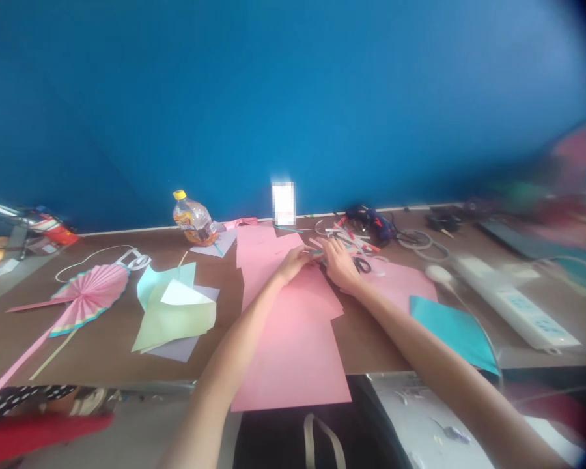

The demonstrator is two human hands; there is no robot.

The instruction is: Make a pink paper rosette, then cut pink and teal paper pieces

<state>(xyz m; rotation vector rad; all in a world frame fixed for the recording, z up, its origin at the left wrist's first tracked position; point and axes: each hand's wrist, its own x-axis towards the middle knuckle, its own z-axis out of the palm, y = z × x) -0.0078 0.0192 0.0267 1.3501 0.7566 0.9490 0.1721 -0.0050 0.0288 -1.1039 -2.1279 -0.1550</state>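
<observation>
My left hand (293,264) and my right hand (340,266) work close together above pink paper sheets (293,352) in the middle of the table. The left fingers are pinched together, with something small and thin between the two hands, too blurred to name. My right hand's fingers are bent inward and pressed together; what they hold is hidden. Black-handled scissors (362,265) lie right beside my right hand, partly covered by it. Just beyond the hands is a pile of cut paper strips (348,233).
Left stand a pink pleated paper fan (90,294), green paper sheets (176,319) and a yellow-capped bottle (193,221). Right are a teal sheet (452,332), a white power strip (517,306) and coiled cables (417,241). A blue wall (293,98) rises behind.
</observation>
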